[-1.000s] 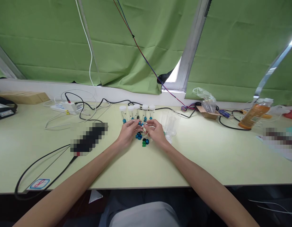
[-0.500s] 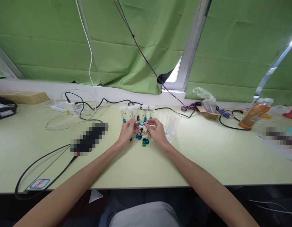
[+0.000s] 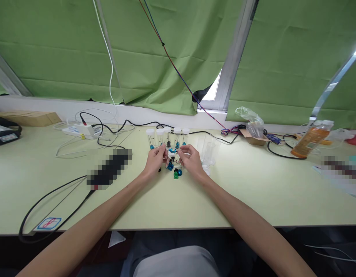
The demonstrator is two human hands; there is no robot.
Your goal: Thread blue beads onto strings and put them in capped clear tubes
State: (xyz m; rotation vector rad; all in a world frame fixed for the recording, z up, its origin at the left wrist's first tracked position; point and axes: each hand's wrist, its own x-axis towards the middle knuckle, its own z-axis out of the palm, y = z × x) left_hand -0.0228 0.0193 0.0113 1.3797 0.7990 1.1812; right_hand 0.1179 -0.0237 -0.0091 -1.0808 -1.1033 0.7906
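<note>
My left hand [image 3: 155, 161] and my right hand [image 3: 191, 161] face each other over the middle of the table, fingertips pinched. Between them is a small blue part [image 3: 172, 151] with thin ends, held from both sides; its exact kind is too small to make out. Just below lie a dark blue piece [image 3: 170, 166], a green piece [image 3: 176, 175] and another blue piece [image 3: 179, 172], with small black bits nearby. Behind the hands stand several clear vials with white caps [image 3: 150, 132], holding blue or black pieces on thin pins.
Clear tubes [image 3: 209, 152] and loose white caps [image 3: 206, 168] sit right of my right hand. A blurred black device [image 3: 108, 169] with a cable lies at left. Farther right are a small cardboard box [image 3: 254, 139] and a tilted orange bottle [image 3: 312, 139]. Cables run along the wall.
Both hands stay nearly in place, still holding the blue part. The fingers of my left hand and the dark blue piece below have shifted very slightly.
</note>
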